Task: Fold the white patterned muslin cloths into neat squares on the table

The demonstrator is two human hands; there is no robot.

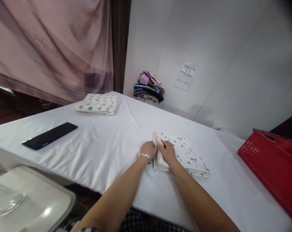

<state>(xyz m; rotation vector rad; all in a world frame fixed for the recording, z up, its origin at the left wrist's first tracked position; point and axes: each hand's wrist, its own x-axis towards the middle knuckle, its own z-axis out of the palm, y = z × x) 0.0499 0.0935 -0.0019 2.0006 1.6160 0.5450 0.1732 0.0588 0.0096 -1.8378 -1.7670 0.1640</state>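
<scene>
A white cloth with small grey prints [186, 151] lies folded in layers on the white-covered table [107, 148]. At its left edge, my left hand [149, 149] has its fingers closed on the gathered folds; a silver bracelet circles that wrist. My right hand [168, 153] pinches the same edge from above, close beside the left one. The fingertips of both hands are partly hidden by the fabric. Farther off at the table's left end rests another folded white cloth with coloured prints [99, 103].
A black flat panel [50, 136] lies at the left on the table. On the right stands a red basket [268, 167]. Behind the far edge rises a stack of folded fabrics [148, 88] against the wall. A pale lidded bin [39, 196] sits below, front left.
</scene>
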